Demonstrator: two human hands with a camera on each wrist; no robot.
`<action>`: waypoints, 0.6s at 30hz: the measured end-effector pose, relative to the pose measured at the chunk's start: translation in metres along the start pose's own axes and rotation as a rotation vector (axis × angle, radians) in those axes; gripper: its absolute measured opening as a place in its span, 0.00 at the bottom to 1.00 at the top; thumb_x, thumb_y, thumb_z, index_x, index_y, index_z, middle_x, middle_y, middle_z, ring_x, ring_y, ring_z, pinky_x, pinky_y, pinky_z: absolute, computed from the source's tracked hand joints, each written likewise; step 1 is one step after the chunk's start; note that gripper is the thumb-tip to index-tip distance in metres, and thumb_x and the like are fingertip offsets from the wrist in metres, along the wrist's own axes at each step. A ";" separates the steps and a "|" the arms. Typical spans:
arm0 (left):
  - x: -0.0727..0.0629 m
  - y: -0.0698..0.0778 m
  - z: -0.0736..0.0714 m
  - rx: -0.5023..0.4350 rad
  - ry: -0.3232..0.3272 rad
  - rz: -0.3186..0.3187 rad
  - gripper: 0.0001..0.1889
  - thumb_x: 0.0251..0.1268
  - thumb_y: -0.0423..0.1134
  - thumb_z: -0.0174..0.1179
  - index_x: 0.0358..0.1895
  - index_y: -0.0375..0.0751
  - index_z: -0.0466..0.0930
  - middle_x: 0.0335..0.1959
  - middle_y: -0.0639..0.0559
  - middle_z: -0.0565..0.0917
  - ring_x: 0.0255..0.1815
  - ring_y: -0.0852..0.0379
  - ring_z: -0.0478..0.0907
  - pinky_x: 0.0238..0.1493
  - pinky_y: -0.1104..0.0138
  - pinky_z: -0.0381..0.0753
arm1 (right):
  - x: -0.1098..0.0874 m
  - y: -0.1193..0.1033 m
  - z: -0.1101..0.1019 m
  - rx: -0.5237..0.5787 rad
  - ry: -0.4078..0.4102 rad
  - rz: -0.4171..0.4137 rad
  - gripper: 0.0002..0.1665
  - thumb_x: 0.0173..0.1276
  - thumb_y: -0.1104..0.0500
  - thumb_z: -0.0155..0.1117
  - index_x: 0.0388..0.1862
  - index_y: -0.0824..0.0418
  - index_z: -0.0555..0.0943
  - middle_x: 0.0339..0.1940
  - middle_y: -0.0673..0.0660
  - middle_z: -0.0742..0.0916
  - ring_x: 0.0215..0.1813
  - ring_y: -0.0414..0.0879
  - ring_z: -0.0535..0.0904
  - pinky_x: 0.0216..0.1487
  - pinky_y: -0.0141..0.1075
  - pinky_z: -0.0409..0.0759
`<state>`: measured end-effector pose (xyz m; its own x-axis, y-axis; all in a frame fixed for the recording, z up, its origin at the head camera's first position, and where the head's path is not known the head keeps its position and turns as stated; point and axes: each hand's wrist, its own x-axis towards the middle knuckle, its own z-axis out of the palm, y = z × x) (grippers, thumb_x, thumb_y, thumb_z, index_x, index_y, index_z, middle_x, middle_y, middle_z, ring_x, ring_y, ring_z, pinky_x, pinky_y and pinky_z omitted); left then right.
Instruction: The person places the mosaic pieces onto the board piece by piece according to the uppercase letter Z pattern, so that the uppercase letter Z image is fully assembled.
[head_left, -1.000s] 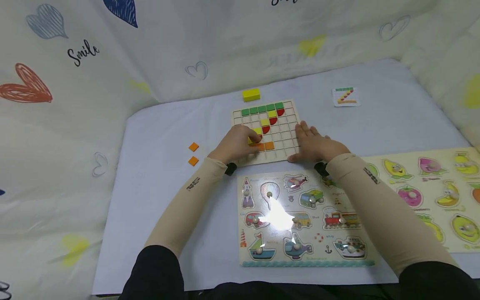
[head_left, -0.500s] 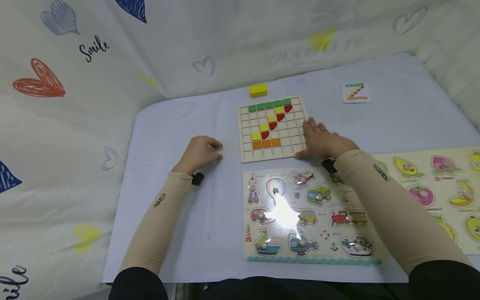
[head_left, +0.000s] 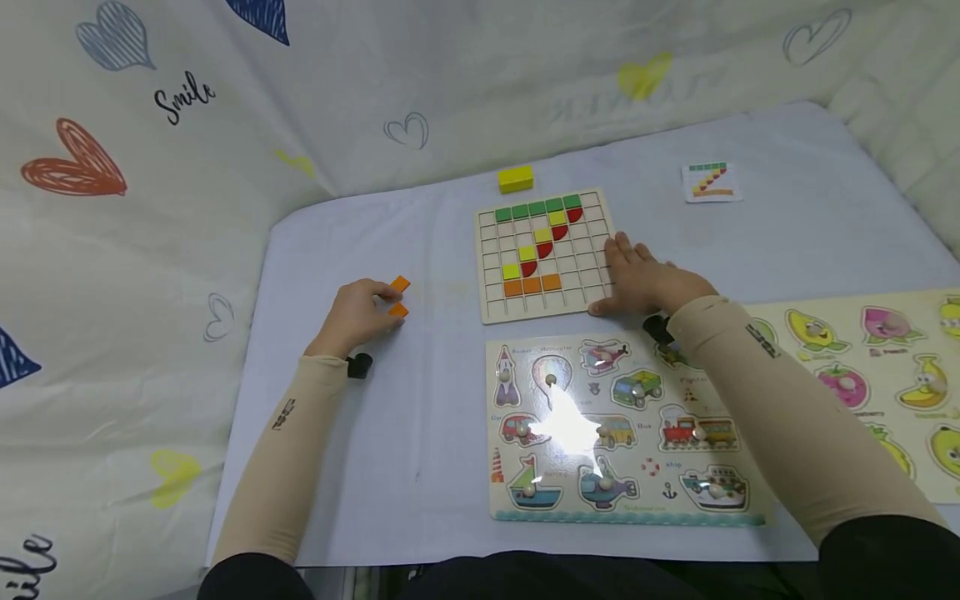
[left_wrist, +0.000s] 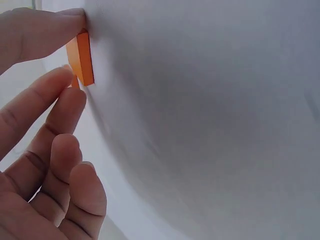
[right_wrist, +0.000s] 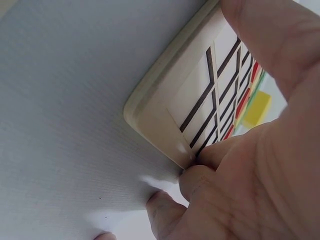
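Observation:
My left hand [head_left: 356, 315] is over the left of the table at two small orange tiles. One finger is at the far orange tile [head_left: 401, 283], and the thumb is beside the near orange tile [head_left: 398, 310]. In the left wrist view the thumb touches an orange tile [left_wrist: 82, 57] standing out from the cloth, and the other fingers are bent apart from the thumb. My right hand [head_left: 648, 282] rests spread along the right edge of the wooden grid board [head_left: 585, 267]. Green, yellow, red and orange pieces form a Z on it.
A yellow block [head_left: 516, 178] stands behind the grid board. A pattern card [head_left: 711, 182] lies at the back right. Nearer the person is a vehicle puzzle board [head_left: 637, 517], with a fruit puzzle board [head_left: 806, 383] at its right, partly under the right forearm.
My left hand has left the lower left of the grid board and moved left to the two orange tiles. The right hand stays at the board's right edge.

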<state>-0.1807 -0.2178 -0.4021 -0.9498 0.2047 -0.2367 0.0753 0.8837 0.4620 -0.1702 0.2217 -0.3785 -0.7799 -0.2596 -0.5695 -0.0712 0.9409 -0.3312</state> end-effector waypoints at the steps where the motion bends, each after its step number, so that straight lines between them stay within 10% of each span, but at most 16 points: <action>1: -0.001 -0.001 -0.001 0.007 -0.001 -0.002 0.20 0.60 0.38 0.73 0.56 0.41 0.88 0.56 0.42 0.87 0.56 0.44 0.79 0.58 0.51 0.79 | 0.000 0.000 0.000 -0.002 0.001 0.001 0.69 0.73 0.39 0.65 0.83 0.72 0.29 0.84 0.73 0.33 0.84 0.77 0.33 0.76 0.78 0.43; 18: 0.014 0.009 0.008 -0.021 0.009 0.023 0.15 0.55 0.39 0.72 0.47 0.43 0.91 0.48 0.45 0.90 0.47 0.47 0.80 0.49 0.59 0.78 | -0.005 -0.002 -0.001 0.006 0.007 0.014 0.69 0.73 0.38 0.64 0.84 0.70 0.29 0.85 0.71 0.34 0.84 0.75 0.32 0.77 0.76 0.42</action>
<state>-0.1908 -0.2034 -0.4076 -0.9505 0.2212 -0.2182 0.0911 0.8699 0.4848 -0.1670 0.2212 -0.3746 -0.7851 -0.2447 -0.5690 -0.0564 0.9431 -0.3277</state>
